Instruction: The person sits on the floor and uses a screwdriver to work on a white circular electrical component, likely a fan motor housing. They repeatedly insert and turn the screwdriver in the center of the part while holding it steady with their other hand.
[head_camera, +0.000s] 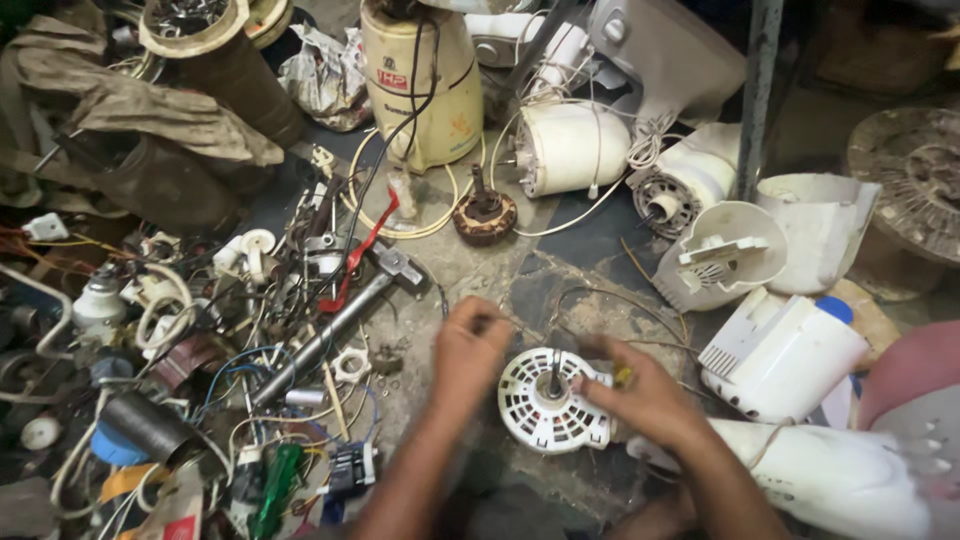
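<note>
carefully: my right hand (650, 395) grips a screwdriver (556, 375) on the white vented motor cover (545, 405); left hand (470, 345) clenched beside; i'd keep it upright.

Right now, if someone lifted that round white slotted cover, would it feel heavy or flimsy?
The white slotted cover looks like thin plastic, so probably light and fairly stiff. Its open ribs might crack if squeezed. Lying flat, it seems unlikely to roll.
</note>
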